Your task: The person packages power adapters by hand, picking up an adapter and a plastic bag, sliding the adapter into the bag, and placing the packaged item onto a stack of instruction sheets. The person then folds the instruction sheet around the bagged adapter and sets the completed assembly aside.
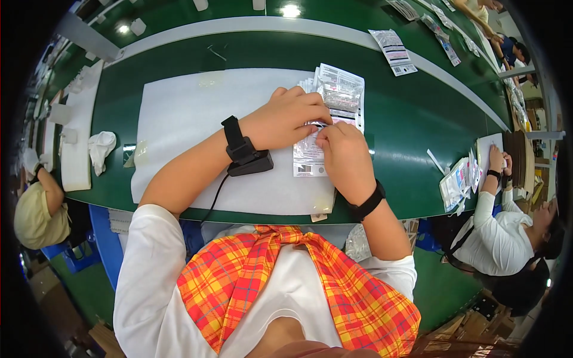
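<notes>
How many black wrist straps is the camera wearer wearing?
2: one strap just behind the left hand, carrying a black box; the other strap just behind the right hand. None seems hidden.

Upper part of silver packet (pixel 310 162) hidden beneath left fingers (pixel 313 112) and right fingers (pixel 331 136); exact contact cannot be told. Packet stack (pixel 345 86), toward surface's (pixel 412 131) far edge: layers overlap, count unclear. Print too small to read. Left forearm (pixel 191 161) covers part of white sheet (pixel 179 113). Black cable (pixel 215 198): lower end lost past near edge.
</notes>
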### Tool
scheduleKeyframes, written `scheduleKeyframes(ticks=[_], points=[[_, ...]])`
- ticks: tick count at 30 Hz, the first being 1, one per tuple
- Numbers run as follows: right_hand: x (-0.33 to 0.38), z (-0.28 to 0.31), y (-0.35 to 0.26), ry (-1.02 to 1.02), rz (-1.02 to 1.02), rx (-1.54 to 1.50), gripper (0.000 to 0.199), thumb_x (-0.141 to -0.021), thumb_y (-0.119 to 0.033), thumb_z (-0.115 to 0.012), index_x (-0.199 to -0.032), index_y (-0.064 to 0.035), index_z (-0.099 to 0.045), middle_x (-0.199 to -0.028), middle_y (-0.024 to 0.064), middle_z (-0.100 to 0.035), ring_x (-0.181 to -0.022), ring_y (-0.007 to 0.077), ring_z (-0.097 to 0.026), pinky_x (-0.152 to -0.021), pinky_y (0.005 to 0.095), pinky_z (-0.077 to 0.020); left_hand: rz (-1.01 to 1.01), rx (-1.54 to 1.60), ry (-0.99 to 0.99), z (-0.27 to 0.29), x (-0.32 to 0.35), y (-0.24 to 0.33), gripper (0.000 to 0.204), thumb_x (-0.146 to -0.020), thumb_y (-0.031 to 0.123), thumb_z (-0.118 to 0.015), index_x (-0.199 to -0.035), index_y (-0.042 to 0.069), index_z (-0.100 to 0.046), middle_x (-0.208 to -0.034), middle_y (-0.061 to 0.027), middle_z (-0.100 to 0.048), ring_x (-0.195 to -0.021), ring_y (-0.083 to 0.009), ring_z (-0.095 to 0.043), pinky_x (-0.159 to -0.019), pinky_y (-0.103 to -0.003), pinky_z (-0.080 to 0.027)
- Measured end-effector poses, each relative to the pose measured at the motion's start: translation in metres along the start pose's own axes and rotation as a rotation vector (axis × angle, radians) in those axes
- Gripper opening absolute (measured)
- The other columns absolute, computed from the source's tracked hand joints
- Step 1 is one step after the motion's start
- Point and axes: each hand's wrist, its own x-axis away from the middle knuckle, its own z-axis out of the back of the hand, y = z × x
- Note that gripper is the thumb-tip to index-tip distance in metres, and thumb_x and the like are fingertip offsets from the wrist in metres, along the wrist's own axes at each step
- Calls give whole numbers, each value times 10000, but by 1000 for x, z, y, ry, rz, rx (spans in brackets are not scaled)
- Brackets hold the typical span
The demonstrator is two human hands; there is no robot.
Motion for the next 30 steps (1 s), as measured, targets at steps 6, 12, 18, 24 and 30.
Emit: scheduleKeyframes(ticks=[6, 12, 18, 24, 30], points=[[11, 30, 17, -236, 252, -6, 84, -793, 14, -605, -871, -13, -587, -865, 139, -572, -878, 346, -543, -785, 408, -447, -59, -66, 30, -4, -6, 1, 324, -846, 64, -601, -1150, 161, -653, -1190, 2, -595, -1079, -230, -479, -949, -387, -300], [206, 136, 78, 394, -597, -357, 76, -944, -89, -520, -964, -19, -542, -870, 7, -494, -779, 94, -440, -692, 244, -374, -122, -24, 51, 10, 7, 0, 281, -820, 217, -664, -1094, 152, -669, -1188, 10, -616, -1010, -229, -507, -901, -399, -309], [377, 149, 112, 160, -1603, 502, 331, -894, -72, -598, -1206, 28, -550, -1092, 153, -620, -979, 289, -598, -902, 367, -457, -45, -131, 52, 16, -5, 23, 342, -779, 305, -702, -1069, 127, -668, -1093, -8, -650, -966, -227, -516, -878, -390, -302], [169, 124, 73, 527, -732, 190, 343, -891, -85, -588, -1213, 33, -578, -1169, 191, -625, -1102, 325, -582, -982, 384, -424, -153, -171, 116, 14, -5, 23, 325, -779, 304, -700, -1051, 129, -667, -999, -17, -673, -921, -219, -528, -847, -379, -299], [27, 87, 35, -26, -147, 39, 471, -807, -150, -671, -1244, -25, -548, -1252, 181, -564, -1179, 382, -519, -991, 401, -431, -58, -132, 125, 10, -9, 12, 270, -808, 258, -678, -1047, 134, -666, -966, -13, -677, -902, -219, -533, -836, -378, -299]])
